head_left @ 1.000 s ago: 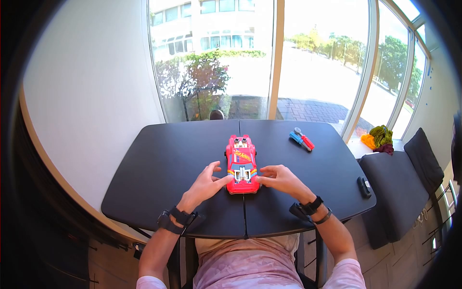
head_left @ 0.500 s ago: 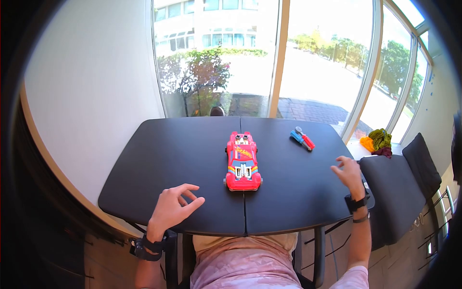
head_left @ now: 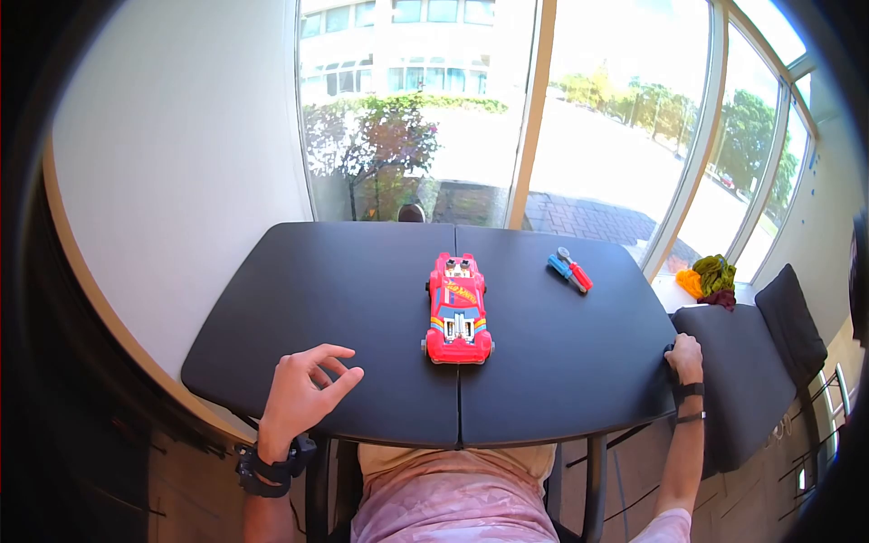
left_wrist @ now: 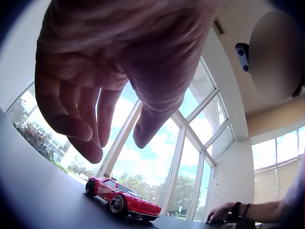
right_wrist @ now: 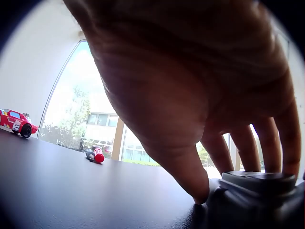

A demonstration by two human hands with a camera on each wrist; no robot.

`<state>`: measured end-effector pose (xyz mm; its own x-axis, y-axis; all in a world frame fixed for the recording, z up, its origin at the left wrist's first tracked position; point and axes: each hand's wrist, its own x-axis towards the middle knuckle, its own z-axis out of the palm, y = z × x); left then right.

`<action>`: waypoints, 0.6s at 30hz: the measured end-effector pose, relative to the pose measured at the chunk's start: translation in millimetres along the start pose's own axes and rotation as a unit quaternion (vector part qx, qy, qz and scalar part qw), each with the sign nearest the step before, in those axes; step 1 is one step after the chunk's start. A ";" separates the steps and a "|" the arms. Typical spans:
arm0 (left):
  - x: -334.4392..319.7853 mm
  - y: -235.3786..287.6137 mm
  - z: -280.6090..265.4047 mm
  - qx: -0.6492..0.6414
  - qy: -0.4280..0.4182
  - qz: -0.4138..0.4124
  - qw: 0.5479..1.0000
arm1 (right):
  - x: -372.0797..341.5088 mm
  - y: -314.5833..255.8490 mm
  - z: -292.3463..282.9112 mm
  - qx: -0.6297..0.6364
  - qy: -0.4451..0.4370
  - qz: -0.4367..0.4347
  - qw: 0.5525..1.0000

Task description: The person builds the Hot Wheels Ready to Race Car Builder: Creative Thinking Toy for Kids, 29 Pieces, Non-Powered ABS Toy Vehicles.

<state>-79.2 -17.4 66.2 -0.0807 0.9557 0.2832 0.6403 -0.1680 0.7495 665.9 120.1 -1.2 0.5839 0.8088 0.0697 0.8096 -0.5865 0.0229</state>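
A red toy car (head_left: 458,317) with yellow and blue stripes stands upright at the table's middle. To its near left, my left hand (head_left: 306,387) hovers over the table with loosely bent fingers, holding nothing. At the far right edge, my right hand (head_left: 686,357) has its fingers and thumb around a small black object (head_left: 668,347), mostly covered by the hand. Up close in the right wrist view, a dark boxy thing with a greyish top (right_wrist: 257,183) sits between thumb and fingers.
A tool with red and blue handles (head_left: 569,271) lies at the back right of the black table (head_left: 362,299). Beyond the right edge are a dark padded seat (head_left: 735,371) and a bundle of yellow, green and maroon cloth (head_left: 711,276). Windows line the back.
Both hands have left the toy car. My left hand has drawn back to the near left; my right hand has swung right to the table edge and taken hold of the black object.
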 end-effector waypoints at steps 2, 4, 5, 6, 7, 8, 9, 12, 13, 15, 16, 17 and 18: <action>0.1 4.2 -0.6 -0.001 -0.002 0.002 1.000 | -11.2 -8.5 -13.0 0.002 0.021 -0.035 0.999; -1.2 9.3 -1.8 0.000 -0.003 0.001 1.000 | -19.2 -21.7 -20.5 0.043 0.092 -0.098 0.990; -1.8 13.2 -2.2 -0.001 -0.004 0.008 1.000 | -21.6 -27.0 -21.8 0.083 0.149 -0.141 0.975; -1.5 18.5 -2.4 -0.001 -0.006 0.015 1.000 | -25.7 -32.3 -21.5 0.121 0.204 -0.183 0.954; -1.5 24.7 -2.4 -0.001 -0.008 0.021 1.000 | -39.8 -45.7 -36.4 0.184 0.175 -0.204 0.946; -1.7 32.3 -2.4 -0.004 -0.013 0.028 1.000 | -63.0 -67.0 -67.2 0.245 0.145 -0.223 0.932; -1.8 41.6 -3.0 -0.007 -0.018 0.035 0.999 | -87.8 -86.8 -94.8 0.305 0.114 -0.240 0.915; -4.5 67.1 -0.8 -0.047 -0.019 0.076 0.996 | -157.2 -132.3 -147.8 0.489 0.041 -0.324 0.809; -5.1 75.2 0.5 -0.066 -0.018 0.093 0.993 | -183.3 -145.9 -163.8 0.531 0.015 -0.334 0.778; -5.0 90.9 3.1 -0.092 -0.012 0.160 0.983 | -231.8 -168.2 -191.2 0.610 -0.035 -0.349 0.710; -4.9 98.2 4.1 -0.104 -0.010 0.193 0.976 | -249.4 -174.5 -199.2 0.637 -0.065 -0.358 0.679; -4.5 105.8 4.3 -0.105 -0.003 0.232 0.967 | -264.3 -179.5 -205.8 0.663 -0.094 -0.365 0.647; -4.3 113.6 4.0 -0.106 0.004 0.271 0.957 | -275.8 -184.2 -209.9 0.680 -0.105 -0.382 0.617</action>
<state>-3.2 -39.6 147.8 0.2122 0.7125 0.6688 0.4199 -0.6845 0.5959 343.3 -4.0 184.7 -0.1191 0.8985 0.4225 0.0722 0.4322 -0.8989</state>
